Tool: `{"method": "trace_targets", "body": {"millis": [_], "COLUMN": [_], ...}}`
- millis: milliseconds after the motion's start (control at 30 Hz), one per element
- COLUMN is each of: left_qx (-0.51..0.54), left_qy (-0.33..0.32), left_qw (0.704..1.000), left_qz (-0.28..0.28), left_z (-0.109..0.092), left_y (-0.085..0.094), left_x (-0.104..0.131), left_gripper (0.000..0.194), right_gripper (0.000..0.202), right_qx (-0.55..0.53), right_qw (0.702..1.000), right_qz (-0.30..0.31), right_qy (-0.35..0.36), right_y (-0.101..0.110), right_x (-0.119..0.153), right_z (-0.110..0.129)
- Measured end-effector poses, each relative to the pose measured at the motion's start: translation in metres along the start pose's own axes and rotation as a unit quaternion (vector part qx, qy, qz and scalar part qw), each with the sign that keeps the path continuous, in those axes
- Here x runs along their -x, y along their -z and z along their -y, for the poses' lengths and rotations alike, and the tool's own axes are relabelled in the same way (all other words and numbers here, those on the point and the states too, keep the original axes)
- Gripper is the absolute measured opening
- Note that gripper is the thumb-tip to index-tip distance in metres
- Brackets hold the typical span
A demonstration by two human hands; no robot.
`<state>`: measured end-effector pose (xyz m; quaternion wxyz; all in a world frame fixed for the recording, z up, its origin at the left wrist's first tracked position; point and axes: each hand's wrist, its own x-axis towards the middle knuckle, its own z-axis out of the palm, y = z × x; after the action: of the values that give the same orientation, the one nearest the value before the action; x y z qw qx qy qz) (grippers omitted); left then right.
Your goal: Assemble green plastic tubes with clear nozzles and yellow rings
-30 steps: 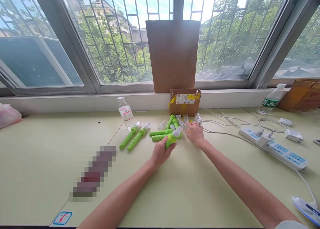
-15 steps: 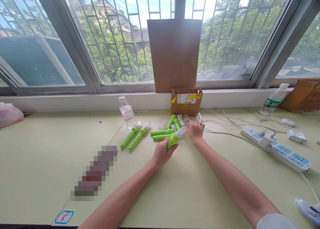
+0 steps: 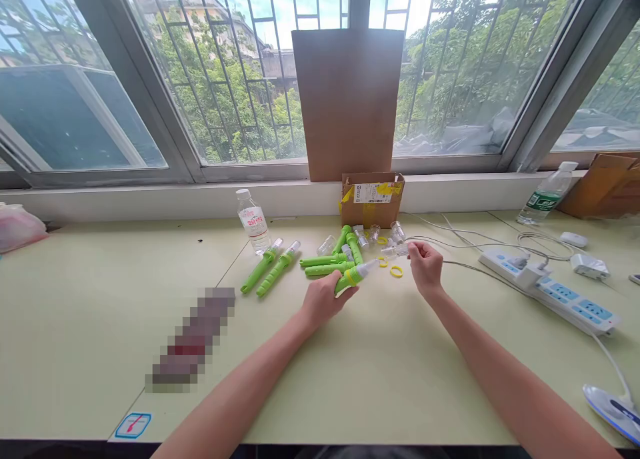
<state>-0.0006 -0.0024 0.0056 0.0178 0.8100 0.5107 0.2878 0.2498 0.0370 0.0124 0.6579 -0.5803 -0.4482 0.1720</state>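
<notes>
My left hand is closed around a green plastic tube with a yellow ring near its top and a translucent, tapered tip pointing up to the right. To its right, my right hand pinches the end of a clear plastic cap, held just above the table and apart from the tube. Several loose green tubes lie behind my left hand. Among them and by the small box are clear caps. Yellow rings lie between my hands. Two green tubes with clear caps fitted rest side by side at left.
A small cardboard box stands at the back, before an upright brown board. Water bottles stand left and far right. A white power strip with cables lies at right. A blurred-out patch covers something at left.
My right hand has moved right and toward me from the caps by the box, bringing a clear cap with it. Yellow rings now show where it was. My left hand keeps its tube, slightly more level.
</notes>
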Motion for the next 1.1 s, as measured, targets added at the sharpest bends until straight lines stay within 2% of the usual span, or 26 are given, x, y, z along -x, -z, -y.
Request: {"method": "trace_targets", "body": {"millis": [100,200,300,500,800,867,933,967,1067,1100], "left_qx": [-0.052,-0.081,-0.087,-0.089,-0.100,-0.102,-0.104,-0.106,-0.118,-0.122], "left_qy": [-0.021,-0.028,-0.030,-0.034,-0.036,-0.035,-0.039,-0.044,-0.075,-0.086], "left_qw": [0.998,0.996,0.995,0.995,0.992,0.992,0.991,0.991,0.986,0.985], "left_qz": [0.022,0.039,0.036,0.041,0.064,0.068,0.074,0.076,0.087,0.090], "left_z": [0.000,0.001,0.003,0.003,0.004,0.003,0.002,0.002,0.003,0.003], "left_y": [0.001,0.004,0.006,0.007,0.007,0.008,0.008,0.008,0.009,0.009], "left_x": [-0.001,-0.001,-0.002,-0.002,-0.003,-0.004,-0.003,-0.003,-0.001,0.000], "left_gripper": [0.039,0.040,0.041,0.043,0.043,0.043,0.043,0.043,0.043,0.042], "right_gripper": [0.021,0.024,0.027,0.016,0.020,0.019,0.018,0.019,0.016,0.015], "right_qx": [-0.117,-0.181,-0.187,-0.183,-0.156,-0.158,-0.152,-0.142,-0.074,-0.057], "right_qw": [0.987,0.967,0.965,0.971,0.975,0.974,0.971,0.967,0.926,0.919], "right_qz": [0.030,0.079,0.097,0.082,0.067,0.081,0.136,0.184,0.369,0.390], "right_qy": [-0.104,-0.158,-0.158,-0.133,-0.145,-0.141,-0.122,-0.105,-0.042,-0.019], "right_y": [0.007,0.003,-0.002,0.003,0.006,0.005,0.003,0.001,-0.005,-0.006], "right_x": [0.008,0.022,0.031,0.029,0.022,0.024,0.031,0.037,0.057,0.062], "right_z": [-0.001,-0.001,0.003,0.009,0.000,0.000,0.005,0.008,0.018,0.021]}}
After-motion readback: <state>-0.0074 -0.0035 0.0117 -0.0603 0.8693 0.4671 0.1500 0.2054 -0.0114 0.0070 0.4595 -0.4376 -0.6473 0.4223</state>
